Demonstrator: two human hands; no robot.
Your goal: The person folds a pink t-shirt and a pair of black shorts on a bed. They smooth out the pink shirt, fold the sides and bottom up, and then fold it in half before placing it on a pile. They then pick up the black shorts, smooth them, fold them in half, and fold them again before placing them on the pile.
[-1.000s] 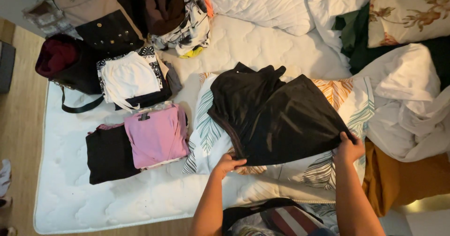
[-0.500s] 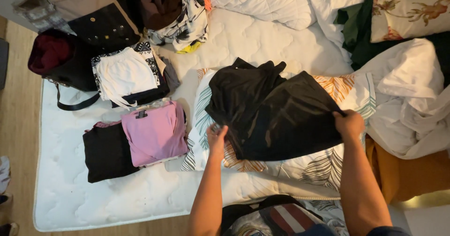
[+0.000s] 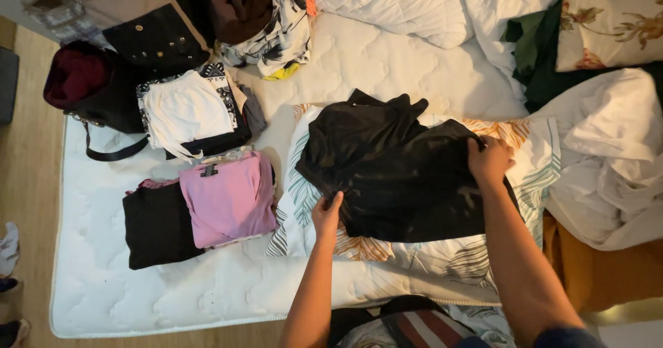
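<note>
Hands gripping black garment's edges

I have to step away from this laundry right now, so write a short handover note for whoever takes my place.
Left hand grips the near left edge of the black garment; right hand grips its right edge. The garment lies partly folded on the leaf-print pillow. Done: pink top, black piece and white piece sit folded on the mattress. Left: the black garment's fold is unfinished.

A white quilted mattress lies low on a tan wooden floor. A white duvet and a floral pillow sit bunched at its far end under warm, dim light.
</note>
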